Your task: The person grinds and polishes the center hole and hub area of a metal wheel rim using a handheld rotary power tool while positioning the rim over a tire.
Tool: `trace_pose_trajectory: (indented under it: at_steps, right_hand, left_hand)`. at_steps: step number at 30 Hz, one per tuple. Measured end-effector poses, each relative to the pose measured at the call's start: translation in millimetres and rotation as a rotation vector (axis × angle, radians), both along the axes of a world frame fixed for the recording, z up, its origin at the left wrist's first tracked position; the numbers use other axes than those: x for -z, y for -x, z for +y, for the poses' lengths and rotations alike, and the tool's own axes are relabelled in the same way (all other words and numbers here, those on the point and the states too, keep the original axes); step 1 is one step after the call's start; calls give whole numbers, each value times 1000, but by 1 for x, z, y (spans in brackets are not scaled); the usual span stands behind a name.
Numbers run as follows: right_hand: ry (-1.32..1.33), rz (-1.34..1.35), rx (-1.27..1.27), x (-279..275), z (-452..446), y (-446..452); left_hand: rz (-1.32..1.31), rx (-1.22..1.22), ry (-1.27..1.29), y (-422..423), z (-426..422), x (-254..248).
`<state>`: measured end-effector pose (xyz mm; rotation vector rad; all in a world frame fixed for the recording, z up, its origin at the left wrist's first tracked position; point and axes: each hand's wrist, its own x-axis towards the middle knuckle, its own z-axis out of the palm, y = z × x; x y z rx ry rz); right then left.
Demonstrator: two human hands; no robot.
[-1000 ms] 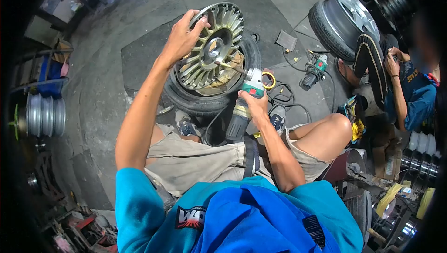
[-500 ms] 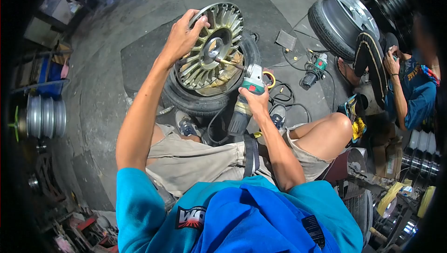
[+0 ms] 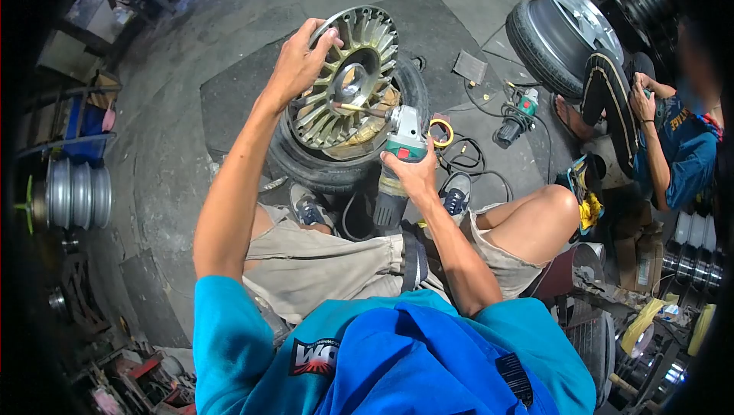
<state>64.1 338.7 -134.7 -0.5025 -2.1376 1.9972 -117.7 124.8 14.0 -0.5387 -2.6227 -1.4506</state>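
Observation:
My left hand [image 3: 304, 59] is closed on the upper left rim of a multi-spoke metal wheel face [image 3: 376, 71], which stands tilted over a tire [image 3: 321, 176]. In my right hand [image 3: 413, 172] is a green and grey power grinder [image 3: 405, 142], gripped round its body with the motor end pointing down. A thin rod-like attachment [image 3: 359, 110] reaches from the grinder's head to the lower spokes, near the hub. Whether its tip touches the metal is too small to tell. Brownish covering [image 3: 367, 140] shows between the wheel face and the tire.
A yellow tape roll [image 3: 441, 133] and black cables lie right of the tire. Another grinder [image 3: 526, 104] rests farther right, near a tire with a silver rim [image 3: 539, 44]. A seated person [image 3: 673, 140] is at the right. Metal rims [image 3: 76, 193] stand at the left.
The grinder and my right hand have shifted slightly left, and the attachment's tip has moved left and down from the hub onto the spokes. My left hand keeps its hold on the wheel face.

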Motion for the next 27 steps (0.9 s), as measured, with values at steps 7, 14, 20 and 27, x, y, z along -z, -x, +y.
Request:
trace_pose_trajectory:
  at_steps: [7, 14, 20, 27]
  right_hand:
    - [1, 75, 6, -9, 7, 14]
    - [155, 14, 42, 2, 14, 31]
    - [136, -44, 140, 4, 33, 23]
    - [459, -64, -27, 0, 57, 28]
  left_hand:
    - [7, 20, -5, -5, 3, -5]
    - [-8, -14, -26, -2, 0, 0]
    - [-334, -349, -332, 18, -60, 42]
    - [-275, -679, -262, -22, -162, 252]
